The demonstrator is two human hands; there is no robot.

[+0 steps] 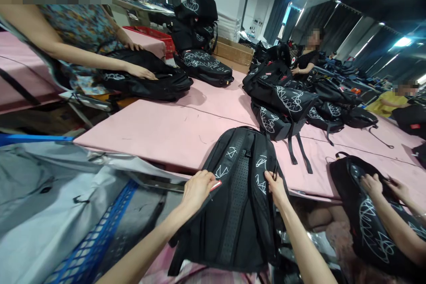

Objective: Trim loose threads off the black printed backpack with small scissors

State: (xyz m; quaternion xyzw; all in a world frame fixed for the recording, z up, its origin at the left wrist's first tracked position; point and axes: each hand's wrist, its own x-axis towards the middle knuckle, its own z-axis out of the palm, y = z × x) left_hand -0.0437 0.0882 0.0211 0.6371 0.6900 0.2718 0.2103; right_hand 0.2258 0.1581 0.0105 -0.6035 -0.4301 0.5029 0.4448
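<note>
Gripping a black backpack (pixel 238 199) by both sides, our hands hold it back-panel up, its top resting on the near edge of the pink table (pixel 159 131) and its lower part hanging off toward us. Our left hand (pixel 199 189) is closed on the backpack's left shoulder strap, fingers curled over the edge just beside a small red tag (pixel 216 185). Our right hand (pixel 275 186) is closed on the right strap, thumb and fingers pinching it near the white scribble print. Between our hands runs the perforated mesh padding of the backpack.

Left of the backpack we see a grey sheet draped over a blue crate (pixel 96 239). Right of the backpack, another person's two hands (pixel 382 186) rest on a second black bag with white print (pixel 372 217). Beyond the backpack, further along the table, a heap of the same printed bags (pixel 286 102) lies with straps trailing toward the backpack. Far left of the backpack, a person in a patterned top (pixel 83 31) presses both hands onto another black bag (pixel 149 80), and behind that a stack of bags (pixel 196 22) stands beside a cardboard box (pixel 234 51) and a red basket (pixel 156 35). Well beyond the heap, two more people sit among more bags; what they are handling we cannot tell.
</note>
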